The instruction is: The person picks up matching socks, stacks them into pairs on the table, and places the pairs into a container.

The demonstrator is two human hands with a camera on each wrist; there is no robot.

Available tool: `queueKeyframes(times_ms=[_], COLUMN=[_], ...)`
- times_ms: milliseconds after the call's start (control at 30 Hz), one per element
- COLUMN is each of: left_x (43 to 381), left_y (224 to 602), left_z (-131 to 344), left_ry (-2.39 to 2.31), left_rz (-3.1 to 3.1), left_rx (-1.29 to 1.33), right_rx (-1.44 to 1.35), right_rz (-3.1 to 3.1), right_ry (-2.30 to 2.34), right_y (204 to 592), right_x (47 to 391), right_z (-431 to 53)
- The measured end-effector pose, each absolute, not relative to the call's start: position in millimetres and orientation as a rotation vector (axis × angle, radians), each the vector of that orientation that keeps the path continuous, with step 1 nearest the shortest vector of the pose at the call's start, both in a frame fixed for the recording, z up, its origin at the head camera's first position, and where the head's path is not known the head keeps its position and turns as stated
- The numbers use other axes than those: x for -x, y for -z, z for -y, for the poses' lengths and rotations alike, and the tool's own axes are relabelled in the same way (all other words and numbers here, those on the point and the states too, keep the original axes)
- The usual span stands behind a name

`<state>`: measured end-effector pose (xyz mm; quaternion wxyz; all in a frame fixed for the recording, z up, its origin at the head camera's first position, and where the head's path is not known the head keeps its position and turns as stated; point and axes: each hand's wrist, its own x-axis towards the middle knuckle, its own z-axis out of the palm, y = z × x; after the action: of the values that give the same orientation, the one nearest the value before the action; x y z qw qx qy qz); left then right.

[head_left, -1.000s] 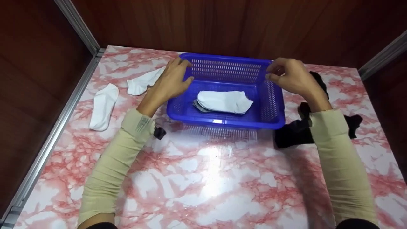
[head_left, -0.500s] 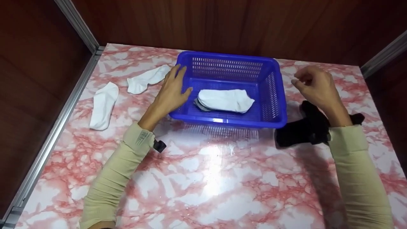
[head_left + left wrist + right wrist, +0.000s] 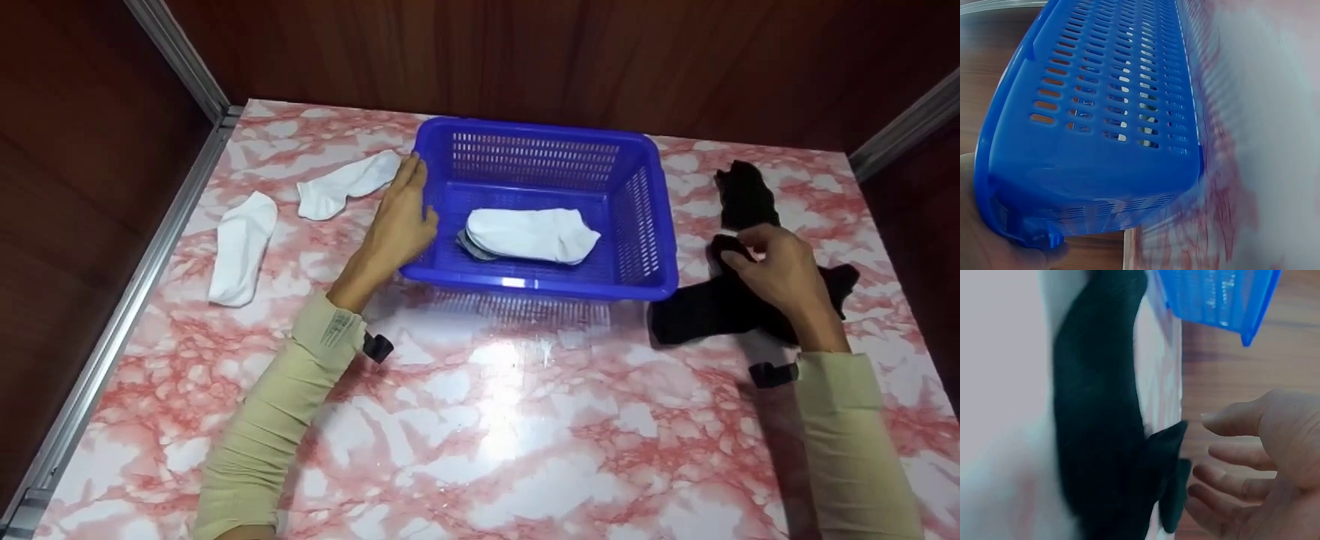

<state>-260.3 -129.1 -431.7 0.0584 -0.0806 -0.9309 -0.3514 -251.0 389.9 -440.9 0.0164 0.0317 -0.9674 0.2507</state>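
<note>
Basket (image 3: 577, 288), one, blue, set on bench (image 3: 420, 442); sock stack (image 3: 532, 236) seen inside, white over grey, layers not countable. Basket's left rim touched by left hand (image 3: 397, 225), grip loose, fingers straight. Two white socks (image 3: 244, 251) laid to its left. Black socks (image 3: 697, 311) overlapped at right, number partly hidden; right hand (image 3: 784, 270) held just above, thumb and fingers apart.

1. Three o'clock, head view: the right hand (image 3: 784, 270) hides part of the black socks (image 3: 701, 310), their number unclear.
2. Near centre: a grey layer (image 3: 472, 246) lies mostly under a white sock (image 3: 531, 234).
3. Eight o'clock, left wrist view: the edge crops the left hand (image 3: 991, 244).
4. One o'clock, right wrist view: the top edge crops the basket (image 3: 1216, 298).
</note>
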Motion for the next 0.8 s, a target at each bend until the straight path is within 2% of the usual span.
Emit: queueKeyframes(times_ms=[533, 800], left_x=[259, 259], left_y=[430, 432], left_z=[128, 128], left_ry=[1.033, 1.0], left_rz=[2.84, 2.831], left_rx=[0.234, 0.259], right_rx=[-0.054, 0.01], right_rz=[3.026, 2.92], right_ry=[-0.679, -0.702], right_y=[471, 464], right_x=[237, 234], right_z=[-418, -423])
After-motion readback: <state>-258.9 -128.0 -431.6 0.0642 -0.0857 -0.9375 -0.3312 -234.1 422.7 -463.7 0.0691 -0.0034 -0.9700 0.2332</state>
